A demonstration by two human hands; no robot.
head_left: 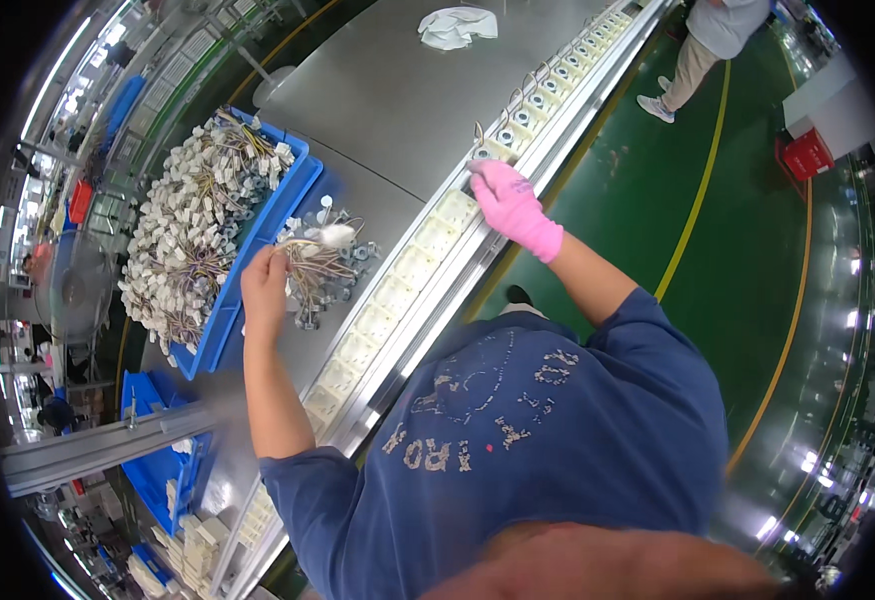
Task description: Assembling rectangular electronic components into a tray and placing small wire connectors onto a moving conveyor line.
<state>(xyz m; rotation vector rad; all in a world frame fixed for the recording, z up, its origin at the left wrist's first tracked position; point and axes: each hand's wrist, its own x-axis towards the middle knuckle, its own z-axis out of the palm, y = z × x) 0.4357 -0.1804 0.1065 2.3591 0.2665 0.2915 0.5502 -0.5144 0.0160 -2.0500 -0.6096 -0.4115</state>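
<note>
My bare left hand (265, 285) is closed at the edge of a loose pile of wired parts (322, 265), its fingers pinching brown and white wires. Those parts have grey round ends and lie on the metal table beside a blue bin. My right hand (512, 205), in a pink glove, is over the row of square white housings on the rail. Its fingertips press together at a housing (484, 152) with a round dark-centred piece; what they grip is hidden. Farther up, filled housings (522, 118) show wire loops standing out. Nearer me, the white housings (393, 293) hold no round pieces.
A large blue bin (257, 245) heaped with white connectors and wires stands left. Another blue bin (157, 475) is below it, past a metal beam (107, 440). A white cloth (457, 28) lies on the far table. A person (707, 45) stands on the green floor.
</note>
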